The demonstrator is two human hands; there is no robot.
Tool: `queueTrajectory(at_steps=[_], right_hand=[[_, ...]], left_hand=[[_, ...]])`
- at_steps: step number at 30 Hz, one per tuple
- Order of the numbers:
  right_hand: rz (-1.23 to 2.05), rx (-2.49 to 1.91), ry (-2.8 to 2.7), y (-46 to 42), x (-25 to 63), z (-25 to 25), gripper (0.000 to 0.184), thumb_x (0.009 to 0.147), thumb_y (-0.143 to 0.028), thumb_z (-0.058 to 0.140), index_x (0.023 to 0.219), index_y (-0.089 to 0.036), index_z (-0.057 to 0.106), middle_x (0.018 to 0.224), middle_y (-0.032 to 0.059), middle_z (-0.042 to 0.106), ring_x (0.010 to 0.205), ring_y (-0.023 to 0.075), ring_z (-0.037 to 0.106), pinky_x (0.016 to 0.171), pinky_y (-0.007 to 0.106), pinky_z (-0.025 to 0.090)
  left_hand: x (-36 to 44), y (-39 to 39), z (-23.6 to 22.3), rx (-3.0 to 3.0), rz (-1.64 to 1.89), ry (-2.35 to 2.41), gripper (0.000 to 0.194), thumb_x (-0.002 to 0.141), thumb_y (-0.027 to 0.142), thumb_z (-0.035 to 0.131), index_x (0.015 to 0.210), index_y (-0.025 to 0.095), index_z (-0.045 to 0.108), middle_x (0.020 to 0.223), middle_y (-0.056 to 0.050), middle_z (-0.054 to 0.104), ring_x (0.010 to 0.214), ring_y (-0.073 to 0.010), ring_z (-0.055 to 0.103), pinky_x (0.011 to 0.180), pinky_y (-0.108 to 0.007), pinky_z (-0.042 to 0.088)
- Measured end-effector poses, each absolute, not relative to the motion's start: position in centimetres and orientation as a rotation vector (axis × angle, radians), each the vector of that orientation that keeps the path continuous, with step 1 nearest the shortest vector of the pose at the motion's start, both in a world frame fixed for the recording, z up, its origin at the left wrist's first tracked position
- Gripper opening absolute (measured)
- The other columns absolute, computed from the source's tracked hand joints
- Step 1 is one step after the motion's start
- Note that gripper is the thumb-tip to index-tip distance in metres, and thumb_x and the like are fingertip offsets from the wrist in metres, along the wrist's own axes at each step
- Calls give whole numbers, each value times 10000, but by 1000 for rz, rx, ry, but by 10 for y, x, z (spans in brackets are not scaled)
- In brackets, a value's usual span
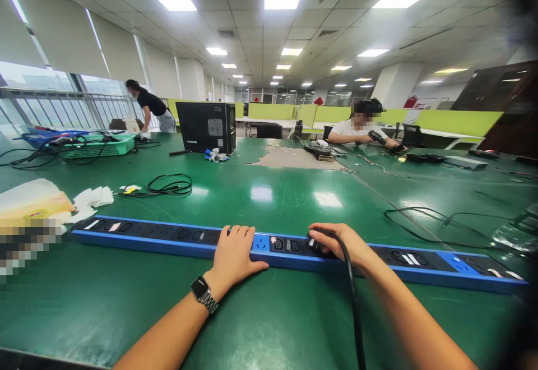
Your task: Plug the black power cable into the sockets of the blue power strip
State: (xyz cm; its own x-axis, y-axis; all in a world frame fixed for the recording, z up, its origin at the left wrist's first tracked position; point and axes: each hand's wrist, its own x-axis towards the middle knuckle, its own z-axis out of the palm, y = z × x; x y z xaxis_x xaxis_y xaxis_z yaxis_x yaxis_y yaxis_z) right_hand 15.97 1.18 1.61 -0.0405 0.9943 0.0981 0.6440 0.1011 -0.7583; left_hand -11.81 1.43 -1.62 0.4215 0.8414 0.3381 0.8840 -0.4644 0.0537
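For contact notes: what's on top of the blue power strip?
On the power strip: left hand, white labels and right hand holding a black cable. Anything beneath the hands is covered; whether it's plugged in is hidden.

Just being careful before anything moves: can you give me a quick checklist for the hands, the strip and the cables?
1. Left hand on the power strip: ok, it rests across it.
2. Right hand on the black cable: ok, holding it near its end.
3. Strip lying on the green table: ok.
4. Cable's end fully seated in a socket: cannot tell, the right hand hides it.
5. Coiled cable clear of the strip: ok, it lies apart behind it.
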Motion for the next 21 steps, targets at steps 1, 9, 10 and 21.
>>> queueTrajectory(at_steps=[1, 9, 10, 21], right_hand=[[723, -1603, -1762, 11, 160, 17, 449, 752, -533, 585, 971, -172, 735, 635, 12, 671, 500, 155, 605, 509, 276, 506], [756, -1635, -1740, 10, 160, 19, 530, 732, -567, 597, 1026, -144, 718, 687, 33, 676, 558, 163, 612, 560, 284, 514], [734, -1631, -1761, 10, 159, 19, 523, 740, -568, 588, 1015, -143, 717, 671, 31, 670, 556, 165, 607, 554, 285, 508], [209, -1575, -1975, -8, 150, -10, 415, 900, -499, 474, 1126, -214, 674, 963, 70, 752, 836, 236, 703, 761, 339, 532]], left_hand=[[-118, 14, -17, -2534, -488, -1547, 737, 714, 653, 695, 1284, 210, 545, 1249, -126, 621, 1154, -332, 538, 1047, -505, 321], [-118, 14, -14, -2557, -473, -1566, 756, 705, 628, 725, 1290, 183, 550, 1257, -137, 620, 1157, -335, 539, 1050, -519, 326], [-118, 14, -14, -2558, -476, -1567, 760, 701, 624, 731, 1290, 180, 550, 1260, -138, 618, 1159, -337, 537, 1051, -521, 324], [-120, 14, -14, -2583, -511, -1557, 791, 682, 608, 759, 1297, 161, 540, 1250, -150, 621, 1145, -345, 542, 1046, -534, 324]])
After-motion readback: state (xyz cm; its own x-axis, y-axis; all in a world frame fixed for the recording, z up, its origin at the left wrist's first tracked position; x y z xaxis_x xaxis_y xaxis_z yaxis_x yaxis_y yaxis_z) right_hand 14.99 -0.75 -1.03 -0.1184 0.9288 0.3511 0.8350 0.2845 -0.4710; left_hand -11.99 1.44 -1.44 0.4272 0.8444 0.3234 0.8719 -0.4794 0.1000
